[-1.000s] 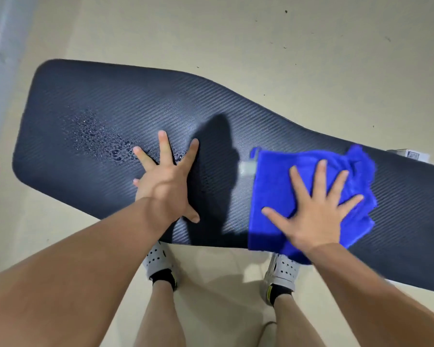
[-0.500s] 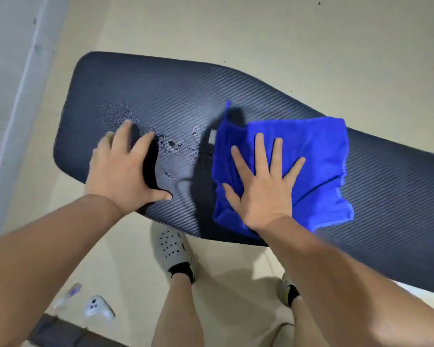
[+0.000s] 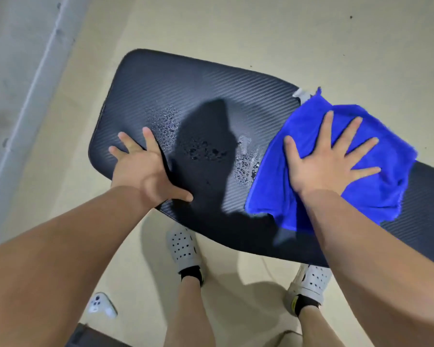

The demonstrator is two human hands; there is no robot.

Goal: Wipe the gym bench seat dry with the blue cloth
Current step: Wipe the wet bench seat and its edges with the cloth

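Note:
The black ribbed gym bench seat (image 3: 191, 91) stretches from upper left to lower right. Water droplets (image 3: 206, 150) bead on its middle, partly in a dark shadow. A blue cloth (image 3: 376, 186) lies spread on the seat to the right of the droplets. My right hand (image 3: 328, 161) presses flat on the cloth with fingers spread. My left hand (image 3: 145, 166) rests flat on the seat's left end, fingers straight, just left of the wet patch. A small white tag (image 3: 302, 93) sticks out at the cloth's far corner.
Beige floor surrounds the bench. A grey wall edge (image 3: 23, 108) runs along the left. My two feet in white perforated shoes (image 3: 183, 246) stand under the near edge. A small white device (image 3: 100, 305) lies on the floor at lower left, beside a dark object (image 3: 85, 334).
My right hand has slid the cloth to the right, off the droplets, which show again. My left hand has flattened and stays at the seat's left end. The view shifted left.

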